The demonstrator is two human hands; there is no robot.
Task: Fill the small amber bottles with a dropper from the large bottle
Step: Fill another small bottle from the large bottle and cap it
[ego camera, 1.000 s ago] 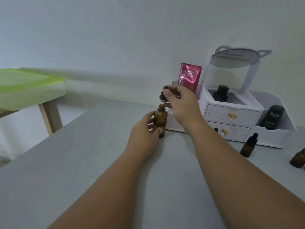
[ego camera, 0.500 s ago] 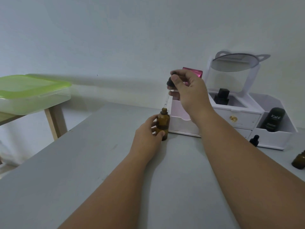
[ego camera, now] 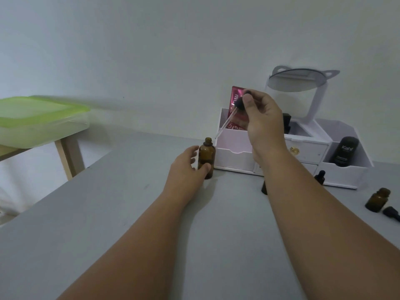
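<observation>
Hands apart: left hand (ego camera: 187, 167) curls thumb and fingers round the large amber bottle (ego camera: 206, 158), which stands upright and uncapped on the grey table (ego camera: 108, 213), just in front of a white drawer organiser (ego camera: 234, 158). Right hand (ego camera: 265, 120), raised above and to the right, pinches the black bulb of the dropper (ego camera: 227, 122); its glass tube slants down-left, tip just beside the bottle's mouth, not inside. Further right on the table, a capped small bottle (ego camera: 320, 177) stands near the organiser, and an open small bottle (ego camera: 377, 199) has a loose black cap (ego camera: 392, 213) just beside it.
</observation>
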